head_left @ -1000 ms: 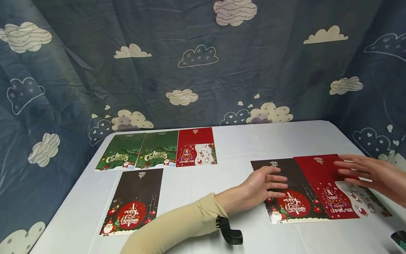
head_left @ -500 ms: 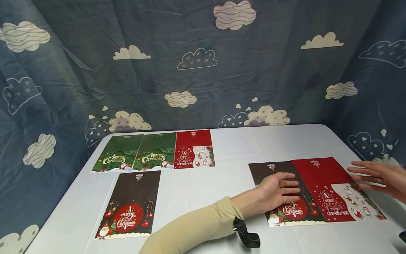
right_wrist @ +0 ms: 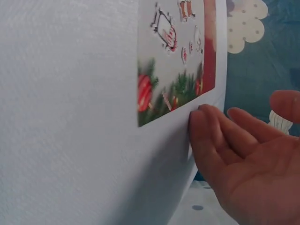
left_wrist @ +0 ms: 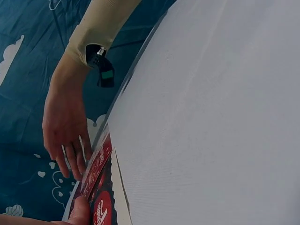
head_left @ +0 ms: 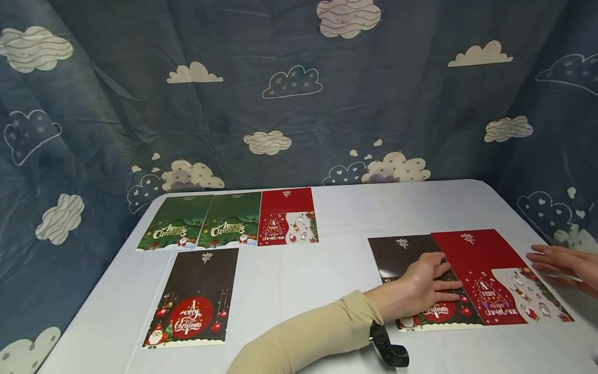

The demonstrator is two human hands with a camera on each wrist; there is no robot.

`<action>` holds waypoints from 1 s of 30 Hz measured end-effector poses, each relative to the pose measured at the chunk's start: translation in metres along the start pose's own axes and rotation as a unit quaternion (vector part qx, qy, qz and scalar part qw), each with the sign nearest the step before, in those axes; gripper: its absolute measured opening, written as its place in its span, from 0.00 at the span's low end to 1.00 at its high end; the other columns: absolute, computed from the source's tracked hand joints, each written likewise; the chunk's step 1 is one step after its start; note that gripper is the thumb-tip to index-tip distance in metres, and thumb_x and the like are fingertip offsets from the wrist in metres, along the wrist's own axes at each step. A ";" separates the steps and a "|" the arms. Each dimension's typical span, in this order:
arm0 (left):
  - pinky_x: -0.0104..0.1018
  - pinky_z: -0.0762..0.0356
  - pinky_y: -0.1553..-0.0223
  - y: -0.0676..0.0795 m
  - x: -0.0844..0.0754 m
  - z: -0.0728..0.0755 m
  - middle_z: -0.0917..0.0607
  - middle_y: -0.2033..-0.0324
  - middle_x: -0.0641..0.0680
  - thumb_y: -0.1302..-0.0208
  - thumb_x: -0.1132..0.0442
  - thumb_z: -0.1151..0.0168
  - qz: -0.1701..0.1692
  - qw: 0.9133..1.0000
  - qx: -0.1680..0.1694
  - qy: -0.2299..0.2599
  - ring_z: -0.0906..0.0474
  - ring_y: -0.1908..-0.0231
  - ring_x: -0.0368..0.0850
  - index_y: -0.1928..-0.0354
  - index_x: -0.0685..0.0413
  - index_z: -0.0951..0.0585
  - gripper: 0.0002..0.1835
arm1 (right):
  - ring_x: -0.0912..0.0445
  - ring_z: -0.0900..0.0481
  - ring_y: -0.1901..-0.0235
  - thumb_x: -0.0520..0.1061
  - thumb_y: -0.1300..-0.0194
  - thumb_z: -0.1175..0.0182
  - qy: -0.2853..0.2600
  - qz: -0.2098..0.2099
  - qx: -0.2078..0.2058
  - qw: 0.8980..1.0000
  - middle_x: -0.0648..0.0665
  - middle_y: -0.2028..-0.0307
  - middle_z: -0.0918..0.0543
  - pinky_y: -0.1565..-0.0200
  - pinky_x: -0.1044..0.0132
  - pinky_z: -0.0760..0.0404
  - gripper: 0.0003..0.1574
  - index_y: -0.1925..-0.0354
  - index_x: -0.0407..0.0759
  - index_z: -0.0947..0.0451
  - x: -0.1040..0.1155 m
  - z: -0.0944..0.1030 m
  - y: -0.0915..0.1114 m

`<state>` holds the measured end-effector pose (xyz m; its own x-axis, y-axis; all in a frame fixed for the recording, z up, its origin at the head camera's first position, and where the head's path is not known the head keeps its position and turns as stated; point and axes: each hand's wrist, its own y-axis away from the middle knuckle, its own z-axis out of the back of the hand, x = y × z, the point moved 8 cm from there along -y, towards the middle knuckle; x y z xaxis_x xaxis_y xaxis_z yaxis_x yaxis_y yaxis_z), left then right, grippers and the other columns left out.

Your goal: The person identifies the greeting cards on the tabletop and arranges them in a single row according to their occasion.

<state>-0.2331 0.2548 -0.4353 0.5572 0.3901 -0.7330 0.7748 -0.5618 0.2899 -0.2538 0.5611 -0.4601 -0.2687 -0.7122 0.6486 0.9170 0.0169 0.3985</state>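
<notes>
On the right of the white table, a dark brown Christmas card and a red Christmas card lie flat, side by side, edges meeting. My left hand is over the dark card, fingers extended toward the red one; whether it touches is unclear. Its thumb shows in the left wrist view. My right hand is just off the red card's right edge, fingers loosely straight and holding nothing. In the right wrist view its fingertips are close to the card's corner, with a small gap.
Two green cards and another red card form a row at the back left. A second dark card lies in front of them. Behind the table hangs a dark blue cloud-patterned cloth.
My left hand has slid rightward across the dark card toward the red one. My right hand has moved from over the red card to beyond its right edge. The cards look unmoved.
</notes>
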 end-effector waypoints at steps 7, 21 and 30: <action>0.70 0.34 0.44 -0.005 -0.001 -0.005 0.33 0.33 0.67 0.23 0.58 0.54 0.006 1.000 -0.014 0.014 0.27 0.45 0.74 0.28 0.64 0.43 0.28 | 0.24 0.38 0.43 0.58 0.19 0.73 0.042 0.036 -0.011 0.998 0.14 0.35 0.49 0.48 0.33 0.27 0.45 0.30 0.19 0.64 0.010 -0.003 0.000; 0.71 0.36 0.43 -0.005 0.003 -0.003 0.30 0.35 0.65 0.23 0.60 0.56 0.022 0.998 -0.023 0.051 0.28 0.44 0.75 0.28 0.67 0.42 0.28 | 0.79 0.30 0.62 0.60 0.20 0.68 -0.033 0.052 -0.042 0.997 0.60 0.49 0.26 0.57 0.63 0.17 0.45 0.26 0.25 0.62 -0.003 0.006 -0.003; 0.71 0.37 0.42 -0.006 0.004 0.000 0.30 0.36 0.67 0.25 0.62 0.55 0.010 0.998 -0.027 0.054 0.28 0.43 0.73 0.29 0.71 0.41 0.28 | 0.48 0.23 0.53 0.56 0.20 0.63 -0.028 0.001 -0.019 0.999 0.14 0.35 0.47 0.58 0.65 0.18 0.46 0.29 0.19 0.62 0.008 0.004 -0.004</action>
<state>-0.2355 0.2598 -0.4396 0.6001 0.4570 -0.6565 0.7761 -0.5316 0.3393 -0.2613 0.5584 -0.4538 -0.2819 -0.6711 0.6857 0.9279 -0.0089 0.3728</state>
